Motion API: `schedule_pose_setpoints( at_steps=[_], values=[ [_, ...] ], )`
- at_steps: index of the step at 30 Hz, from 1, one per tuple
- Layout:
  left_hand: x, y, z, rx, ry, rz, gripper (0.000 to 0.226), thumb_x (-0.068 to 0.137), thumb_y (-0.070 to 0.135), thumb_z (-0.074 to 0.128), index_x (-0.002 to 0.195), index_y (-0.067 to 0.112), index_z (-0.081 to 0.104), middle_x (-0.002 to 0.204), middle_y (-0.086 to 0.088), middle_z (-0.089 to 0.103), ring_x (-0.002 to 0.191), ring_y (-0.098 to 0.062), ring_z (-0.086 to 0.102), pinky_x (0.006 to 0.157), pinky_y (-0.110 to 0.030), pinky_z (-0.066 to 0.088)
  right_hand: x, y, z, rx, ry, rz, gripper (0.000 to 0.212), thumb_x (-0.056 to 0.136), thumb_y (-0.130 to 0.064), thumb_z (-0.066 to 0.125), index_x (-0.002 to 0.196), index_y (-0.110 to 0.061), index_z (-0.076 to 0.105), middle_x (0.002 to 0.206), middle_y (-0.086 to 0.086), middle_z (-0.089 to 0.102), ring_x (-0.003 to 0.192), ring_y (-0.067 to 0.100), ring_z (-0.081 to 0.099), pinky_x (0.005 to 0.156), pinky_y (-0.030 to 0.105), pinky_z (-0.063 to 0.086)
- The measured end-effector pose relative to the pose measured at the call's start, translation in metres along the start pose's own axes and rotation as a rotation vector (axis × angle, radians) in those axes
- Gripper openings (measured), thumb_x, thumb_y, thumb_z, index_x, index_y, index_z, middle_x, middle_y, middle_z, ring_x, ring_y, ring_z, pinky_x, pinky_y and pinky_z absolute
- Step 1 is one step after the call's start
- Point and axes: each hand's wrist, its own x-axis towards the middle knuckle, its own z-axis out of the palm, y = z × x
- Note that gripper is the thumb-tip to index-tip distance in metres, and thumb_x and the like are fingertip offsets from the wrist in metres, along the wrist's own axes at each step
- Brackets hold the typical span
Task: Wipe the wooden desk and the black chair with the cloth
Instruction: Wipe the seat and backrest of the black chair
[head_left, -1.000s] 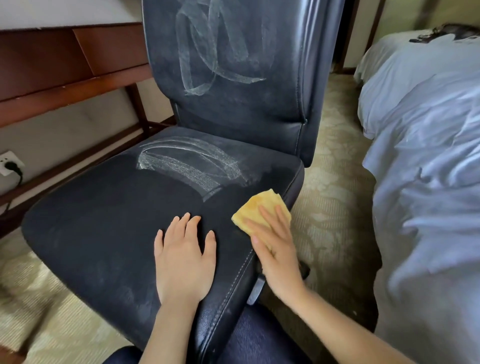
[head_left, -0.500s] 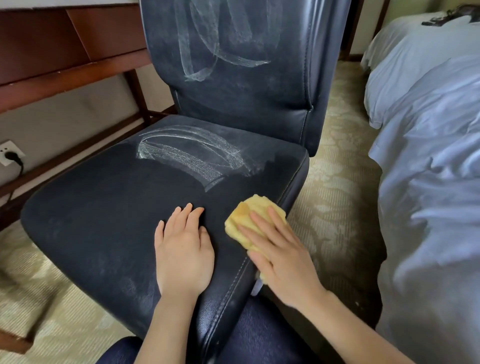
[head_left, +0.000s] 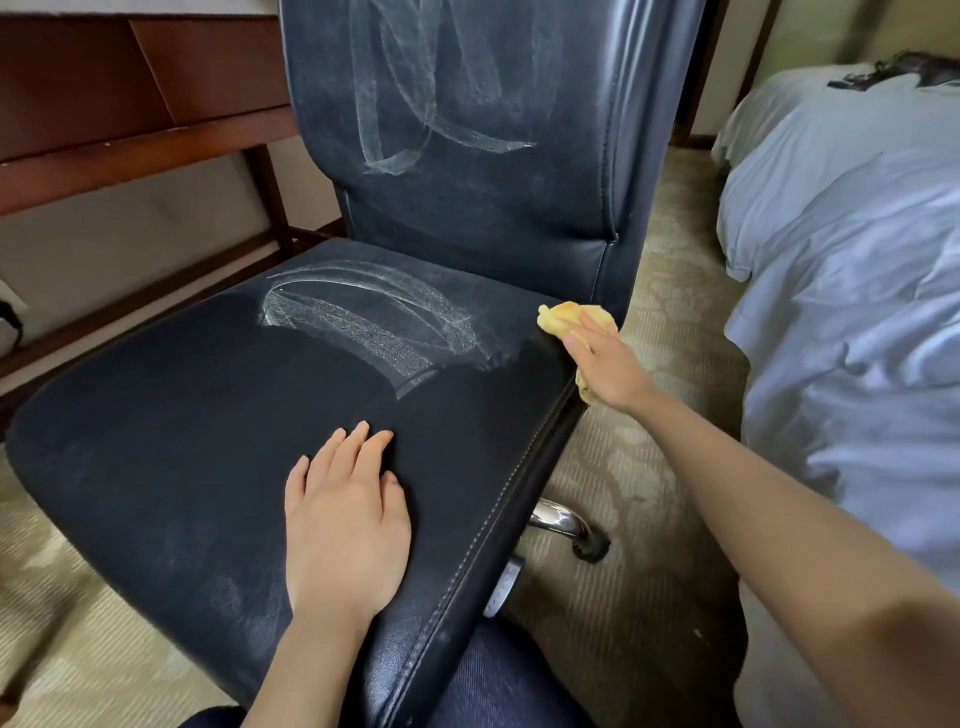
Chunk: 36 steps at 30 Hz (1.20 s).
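We are pressing our right hand flat on the yellow cloth, fingers fairly straight over it, not curled round it. The cloth is sitting bunched at the far right corner of the black chair seat, just beside the backrest, with a fold showing under the palm at the seat's edge. We are resting our left hand on the near part of the seat, palm down, fingers relaxed and holding nothing. Pale chalky streaks are showing on the seat's far half and on the backrest. The wooden table is standing behind the chair to the left, and a bed is lying to the right.
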Motion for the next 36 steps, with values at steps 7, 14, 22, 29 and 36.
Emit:
schedule_pose_setpoints(
  at_steps=[7,14,22,29,36],
  values=[
    [0.002,0.004,-0.001,0.023,-0.012,-0.014,0.061,0.083,0.031,0.020,0.136,0.022,0.049,0.147,0.004,0.041,0.141,-0.012,0.027,0.117,-0.033,0.008,0.027,0.009,-0.004,0.349,0.087,0.282,0.042,0.102,-0.030,0.026,0.141,-0.027,0.041,0.150,-0.009,0.031,0.111,0.012,0.047,0.099,0.028,0.034],
    [0.003,0.002,-0.002,-0.003,0.010,-0.018,0.059,0.082,0.029,0.023,0.133,0.020,0.052,0.145,0.002,0.044,0.139,-0.015,0.030,0.117,-0.034,0.009,-0.024,-0.001,0.029,0.455,0.229,0.260,0.049,0.103,-0.027,0.026,0.151,-0.030,0.014,0.155,-0.011,0.018,0.139,0.008,0.023,0.105,0.020,0.017],
    [0.001,0.000,0.003,-0.003,0.027,-0.024,0.042,0.094,0.017,0.039,0.134,0.021,0.049,0.146,0.003,0.042,0.140,-0.014,0.028,0.117,-0.033,0.008,-0.104,-0.053,0.074,0.618,0.311,0.263,0.044,0.102,-0.035,0.029,0.145,-0.043,0.024,0.156,-0.019,0.010,0.142,-0.001,0.007,0.118,0.028,0.008],
    [0.000,0.001,0.001,-0.003,0.024,-0.015,0.061,0.081,0.029,0.021,0.135,0.021,0.049,0.146,0.004,0.042,0.140,-0.013,0.027,0.117,-0.031,0.007,-0.191,-0.099,0.113,0.580,0.218,0.011,0.046,0.102,-0.028,0.026,0.146,-0.038,0.018,0.157,-0.019,0.002,0.143,0.000,-0.006,0.115,0.016,0.002],
    [-0.001,-0.001,0.001,-0.018,0.015,-0.013,0.061,0.082,0.031,0.021,0.135,0.022,0.049,0.147,0.004,0.041,0.141,-0.012,0.026,0.117,-0.031,0.007,-0.227,-0.092,0.131,0.228,0.263,-0.252,0.073,0.087,-0.016,0.047,0.146,-0.044,0.014,0.155,-0.025,-0.006,0.142,0.003,-0.008,0.108,0.006,0.002]
  ],
)
